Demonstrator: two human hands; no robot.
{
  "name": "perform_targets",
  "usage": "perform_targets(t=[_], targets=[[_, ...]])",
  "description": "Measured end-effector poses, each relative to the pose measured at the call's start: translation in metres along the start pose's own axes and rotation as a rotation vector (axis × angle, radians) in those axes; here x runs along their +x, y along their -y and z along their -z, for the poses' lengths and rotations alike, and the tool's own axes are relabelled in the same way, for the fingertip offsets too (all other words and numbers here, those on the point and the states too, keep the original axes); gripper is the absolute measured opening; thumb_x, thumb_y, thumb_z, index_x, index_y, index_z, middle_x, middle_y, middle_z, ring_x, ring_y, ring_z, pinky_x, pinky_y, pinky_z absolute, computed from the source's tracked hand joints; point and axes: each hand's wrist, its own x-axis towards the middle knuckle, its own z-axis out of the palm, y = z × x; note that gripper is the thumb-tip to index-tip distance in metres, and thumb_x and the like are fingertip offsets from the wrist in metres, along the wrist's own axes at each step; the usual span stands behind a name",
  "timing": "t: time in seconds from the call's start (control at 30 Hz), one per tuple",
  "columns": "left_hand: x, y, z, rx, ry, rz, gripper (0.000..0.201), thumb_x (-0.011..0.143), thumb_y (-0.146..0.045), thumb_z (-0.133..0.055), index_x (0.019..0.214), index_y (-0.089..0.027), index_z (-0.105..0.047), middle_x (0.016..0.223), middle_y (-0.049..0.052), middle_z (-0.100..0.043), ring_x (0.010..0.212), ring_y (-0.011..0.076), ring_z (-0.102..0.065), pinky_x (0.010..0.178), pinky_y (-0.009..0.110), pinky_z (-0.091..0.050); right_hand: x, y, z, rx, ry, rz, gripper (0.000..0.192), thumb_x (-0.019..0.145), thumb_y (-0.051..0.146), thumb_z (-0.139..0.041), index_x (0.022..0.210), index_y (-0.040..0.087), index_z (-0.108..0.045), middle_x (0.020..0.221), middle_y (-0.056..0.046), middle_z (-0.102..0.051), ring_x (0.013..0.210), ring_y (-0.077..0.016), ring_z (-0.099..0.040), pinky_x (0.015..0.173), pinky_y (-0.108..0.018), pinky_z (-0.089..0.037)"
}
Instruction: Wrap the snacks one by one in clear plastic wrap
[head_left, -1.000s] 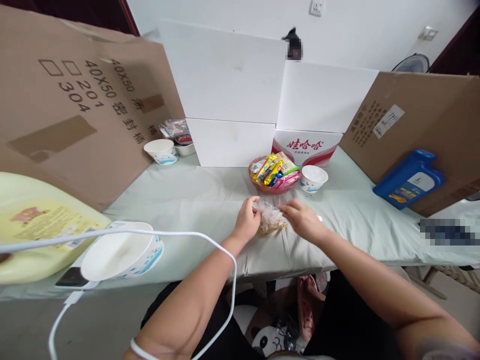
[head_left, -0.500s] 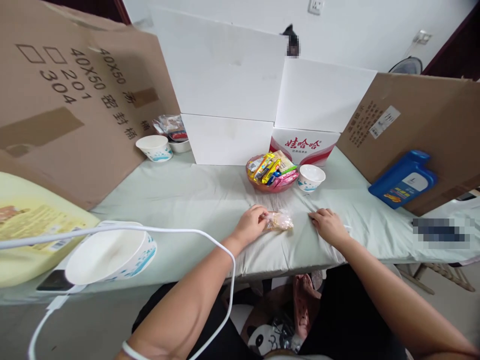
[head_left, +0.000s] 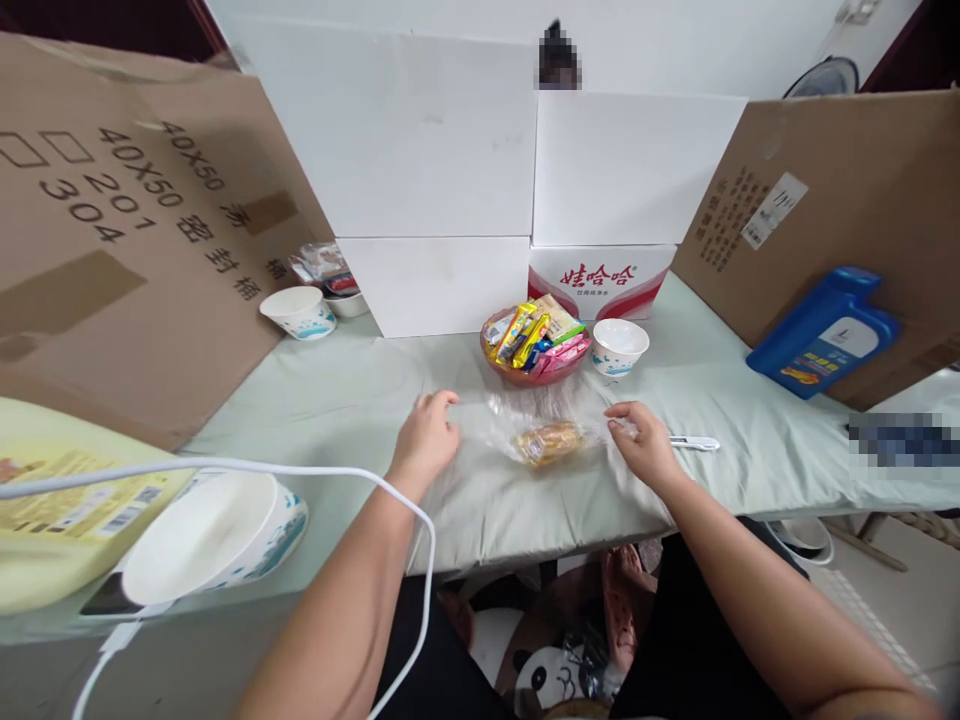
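Note:
A golden-brown packaged snack (head_left: 553, 440) lies on the cloth-covered table between my hands. Its clear plastic bag (head_left: 504, 412) spreads out around it. To its left, my left hand (head_left: 426, 440) hovers with thumb and forefinger apart, holding nothing and separated from the bag by a small gap. At the bag's right end, my right hand (head_left: 643, 445) has thumb and fingertips close together on the clear film; the exact grip is hard to see. Just right of that hand lies a slim white utility knife (head_left: 699, 443), partly hidden behind it.
Beyond the snack stand a pink bowl (head_left: 517, 378) of wrapped snacks and a paper bowl (head_left: 620, 350), before white boxes (head_left: 442, 285). A blue bottle (head_left: 825, 335) leans right. Left are another paper bowl (head_left: 289, 520), a yellow jug (head_left: 67, 500) and a white cable (head_left: 315, 467) crossing my left forearm.
My left hand has let go of the bag and moved left. My right hand has come to the bag's right end. The bag lies more spread out, and the utility knife shows more.

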Motion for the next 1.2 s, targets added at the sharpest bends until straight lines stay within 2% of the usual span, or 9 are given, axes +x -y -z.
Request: perform_targets(t=[0.07, 0.13, 0.3, 0.4, 0.47, 0.6, 0.73, 0.9, 1.2], targets=[[-0.005, -0.013, 0.001, 0.066, -0.204, -0.127, 0.031, 0.075, -0.004, -0.047, 0.099, -0.018, -0.061, 0.101, 0.01, -0.062, 0.1, 0.025, -0.059, 0.091, 0.04, -0.047, -0.002, 0.003, 0.005, 0.008, -0.088, 0.035, 0.023, 0.084, 0.028, -0.05, 0.105, 0.022, -0.058, 0.104, -0.01, -0.063, 0.104, -0.0261, -0.059, 0.092, -0.045, -0.048], [-0.014, -0.032, -0.002, 0.028, -0.211, -0.353, 0.028, 0.085, -0.012, -0.046, 0.108, -0.017, -0.06, 0.108, 0.011, -0.063, 0.108, 0.0257, -0.056, 0.098, 0.042, -0.044, -0.005, 0.014, 0.008, 0.015, -0.092, 0.162, 0.031, 0.085, 0.029, -0.052, 0.115, 0.022, -0.054, 0.117, -0.012, -0.059, 0.115, -0.0273, -0.054, 0.099, -0.048, -0.044], [-0.047, -0.075, -0.012, 0.109, 0.332, -0.628, 0.026, 0.084, -0.027, -0.061, 0.108, -0.016, -0.064, 0.102, 0.01, -0.067, 0.105, 0.0275, -0.058, 0.093, 0.043, -0.045, -0.011, 0.049, 0.017, -0.074, 0.351, 0.303, 0.037, 0.093, 0.04, -0.051, 0.124, 0.02, -0.054, 0.114, -0.013, -0.064, 0.104, -0.0248, -0.061, 0.086, -0.038, -0.049], [-0.065, -0.089, -0.008, 0.141, 0.741, -0.645, 0.011, 0.084, -0.028, -0.062, 0.085, -0.02, -0.069, 0.082, 0.005, -0.068, 0.084, 0.0225, -0.064, 0.077, 0.034, -0.05, -0.014, 0.062, 0.024, -0.207, 0.731, 0.253, 0.033, 0.098, 0.042, -0.042, 0.096, 0.02, -0.066, 0.086, -0.006, -0.071, 0.078, -0.019, -0.066, 0.069, -0.028, -0.046], [-0.07, -0.095, -0.006, 0.16, 0.832, -0.609, 0.017, 0.087, -0.031, -0.057, 0.082, -0.02, -0.068, 0.081, 0.005, -0.068, 0.078, 0.0211, -0.065, 0.071, 0.032, -0.05, -0.016, 0.065, 0.026, -0.347, 0.847, 0.205, 0.036, 0.099, 0.037, -0.04, 0.082, 0.019, -0.066, 0.079, -0.006, -0.071, 0.074, -0.0186, -0.067, 0.065, -0.027, -0.043], [-0.062, -0.09, -0.011, 0.288, 0.612, -0.441, 0.025, 0.093, -0.019, -0.042, 0.1, -0.017, -0.065, 0.105, 0.009, -0.066, 0.092, 0.022, -0.065, 0.08, 0.034, -0.051, -0.016, 0.059, 0.02, -0.567, 0.782, 0.077, 0.027, 0.097, 0.032, -0.044, 0.085, 0.018, -0.064, 0.081, -0.008, -0.071, 0.076, -0.0211, -0.067, 0.065, -0.028, -0.043], [-0.047, -0.071, -0.023, 0.358, 0.447, -0.344, 0.063, 0.08, -0.023, -0.067, 0.139, -0.02, -0.043, 0.15, 0.014, -0.037, 0.134, 0.034, -0.041, 0.107, 0.045, -0.039, -0.016, 0.044, 0.011, -0.538, 0.585, 0.074, 0.025, 0.087, 0.035, -0.062, 0.104, 0.016, -0.061, 0.099, -0.012, -0.068, 0.095, -0.0272, -0.064, 0.081, -0.036, -0.049], [-0.039, -0.057, -0.032, 0.316, 0.493, -0.252, 0.104, 0.067, -0.043, -0.08, 0.151, -0.026, -0.021, 0.162, 0.013, -0.005, 0.145, 0.0432, -0.011, 0.113, 0.057, -0.025, -0.018, 0.033, -0.006, -0.26, 0.401, 0.23, 0.069, 0.081, 0.036, -0.069, 0.141, 0.021, -0.039, 0.137, -0.017, -0.049, 0.126, -0.032, -0.047, 0.103, -0.051, -0.042], [-0.031, -0.043, -0.03, 0.266, 0.653, -0.191, 0.109, 0.062, -0.058, -0.076, 0.151, -0.022, -0.025, 0.16, 0.013, -0.017, 0.147, 0.0382, -0.011, 0.116, 0.053, -0.021, 0.006, 0.037, -0.021, -0.134, 0.579, 0.355, 0.044, 0.087, 0.023, -0.059, 0.13, 0.02, -0.054, 0.118, -0.012, -0.064, 0.109, -0.0264, -0.057, 0.096, -0.046, -0.048]])
